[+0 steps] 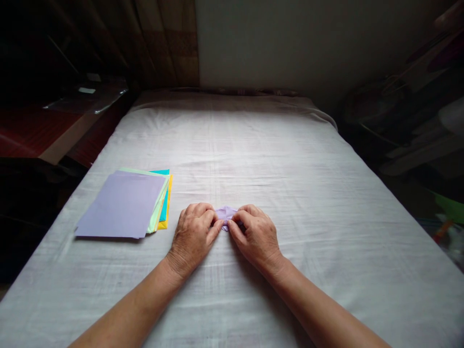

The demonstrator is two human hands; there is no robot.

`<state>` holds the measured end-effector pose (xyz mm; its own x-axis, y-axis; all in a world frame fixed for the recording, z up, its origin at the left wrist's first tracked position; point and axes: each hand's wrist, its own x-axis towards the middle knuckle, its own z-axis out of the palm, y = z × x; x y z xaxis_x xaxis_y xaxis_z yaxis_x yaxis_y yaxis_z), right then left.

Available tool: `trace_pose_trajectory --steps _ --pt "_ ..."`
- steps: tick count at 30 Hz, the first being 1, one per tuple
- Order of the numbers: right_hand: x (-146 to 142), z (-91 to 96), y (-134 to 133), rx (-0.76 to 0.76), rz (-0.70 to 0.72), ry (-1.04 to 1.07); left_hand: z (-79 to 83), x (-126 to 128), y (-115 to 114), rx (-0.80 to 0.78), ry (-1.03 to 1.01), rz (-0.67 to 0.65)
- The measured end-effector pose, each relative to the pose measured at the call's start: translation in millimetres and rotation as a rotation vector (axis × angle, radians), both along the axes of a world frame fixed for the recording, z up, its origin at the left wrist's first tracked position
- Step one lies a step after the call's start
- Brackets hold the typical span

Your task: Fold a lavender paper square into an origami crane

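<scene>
Below the frame's centre, a small folded lilac paper [226,213] lies between left hand [194,227] and right hand [256,233], pinched by both.

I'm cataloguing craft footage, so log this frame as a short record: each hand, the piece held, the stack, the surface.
left hand: at the left side of the folded purple paper
right hand: at its right side
paper stack: left of both hands; purple on top, green, blue, yellow edges showing
surface: pale cloth
</scene>
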<state>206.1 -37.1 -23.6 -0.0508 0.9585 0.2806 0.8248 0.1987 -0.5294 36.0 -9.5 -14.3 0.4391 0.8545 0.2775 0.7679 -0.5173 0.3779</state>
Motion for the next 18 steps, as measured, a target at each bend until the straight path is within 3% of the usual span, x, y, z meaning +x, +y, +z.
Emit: trace_pose_trajectory --steps 18 --pt "-1.7 -0.3 1.1 -0.004 -0.027 -0.01 -1.4 2.7 -1.3 0.024 0.069 0.022"
